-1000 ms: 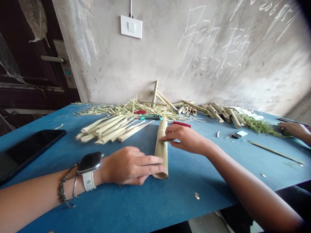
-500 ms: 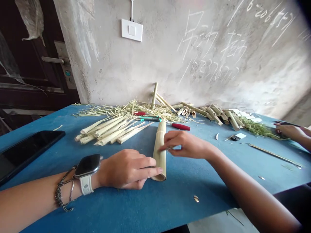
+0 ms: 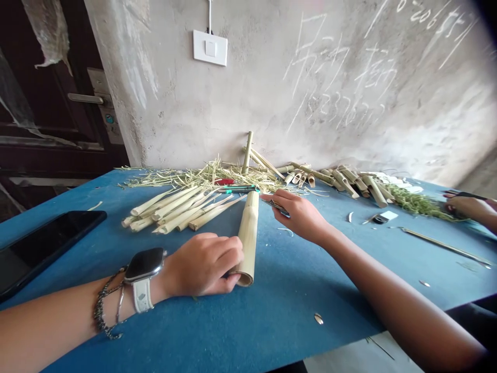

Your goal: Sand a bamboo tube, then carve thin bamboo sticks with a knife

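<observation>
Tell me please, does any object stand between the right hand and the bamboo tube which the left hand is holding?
Nothing visible blocks the right hand from the bamboo tube: its index finger is beside the tube's far end; whether it touches is unclear. A thin greyish item, partly hidden, shows at the hand's fingers.

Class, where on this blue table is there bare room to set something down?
Bare: the near strip between the left hand, bamboo tube, small chip and table edge. Another lies between the right forearm and thin rod, broken by one pale flake. Crowded: along the wall, with shavings and bamboo pieces.
</observation>
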The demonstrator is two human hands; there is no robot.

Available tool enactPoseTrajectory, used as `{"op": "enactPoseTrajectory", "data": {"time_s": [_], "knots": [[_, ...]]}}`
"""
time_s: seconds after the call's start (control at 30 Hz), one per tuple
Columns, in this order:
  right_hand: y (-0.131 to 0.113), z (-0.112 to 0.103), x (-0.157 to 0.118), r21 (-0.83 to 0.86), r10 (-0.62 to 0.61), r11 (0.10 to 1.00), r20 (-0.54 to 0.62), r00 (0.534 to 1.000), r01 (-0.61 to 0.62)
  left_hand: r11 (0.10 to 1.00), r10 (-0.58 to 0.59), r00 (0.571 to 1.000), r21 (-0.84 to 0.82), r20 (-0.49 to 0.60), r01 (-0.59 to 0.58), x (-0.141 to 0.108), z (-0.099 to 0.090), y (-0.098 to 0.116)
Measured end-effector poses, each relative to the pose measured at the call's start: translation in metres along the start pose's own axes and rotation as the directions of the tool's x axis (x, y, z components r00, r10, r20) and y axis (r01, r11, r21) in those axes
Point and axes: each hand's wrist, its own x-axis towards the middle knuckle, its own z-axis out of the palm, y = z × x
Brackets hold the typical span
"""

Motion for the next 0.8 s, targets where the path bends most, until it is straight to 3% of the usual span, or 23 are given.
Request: {"op": "enactPoseTrajectory", "data": {"time_s": [0.1, 0.2, 0.33, 0.47, 0.6, 0.7, 0.73, 0.8], "knots": [[-0.01, 0.006, -0.001, 0.128, -0.193, 0.974, 0.03, 0.981, 0.188, 0.995, -0.07, 0.998, 0.069, 0.004, 0.07, 0.0, 0.001, -0.001], [-0.014, 0.015, -0.001, 0.256, -0.374, 0.905, 0.094, 0.923, 0.34, 0.989, -0.013, 0.996, 0.144, -0.09, 0.026, -0.001, 0.004, -0.003], [-0.014, 0.023, -0.001, 0.323, -0.327, 0.895, 0.011, 0.945, 0.306, 0.968, 0.071, 0.984, 0.251, -0.163, -0.028, 0.0, 0.005, -0.005], [-0.021, 0.021, -0.001, 0.528, -0.425, 0.781, 0.059, 0.903, 0.334, 0.949, 0.117, 0.979, 0.31, -0.167, -0.06, 0.0, 0.003, -0.006], [-0.023, 0.019, -0.002, 0.494, -0.359, 0.819, 0.047, 0.932, 0.291, 0.911, 0.21, 0.968, 0.387, -0.139, -0.142, 0.0, -0.001, -0.003], [-0.022, 0.019, -0.002, 0.619, -0.452, 0.732, 0.13, 0.883, 0.284, 0.88, 0.266, 0.957, 0.436, -0.118, -0.191, 0.0, -0.002, -0.002], [-0.022, 0.019, -0.001, 0.622, -0.451, 0.732, 0.138, 0.882, 0.277, 0.873, 0.273, 0.955, 0.445, -0.112, -0.197, 0.001, -0.003, -0.002], [-0.022, 0.019, -0.001, 0.544, -0.37, 0.8, 0.114, 0.922, 0.253, 0.864, 0.276, 0.956, 0.462, -0.101, -0.201, 0.001, -0.003, -0.003]]}}
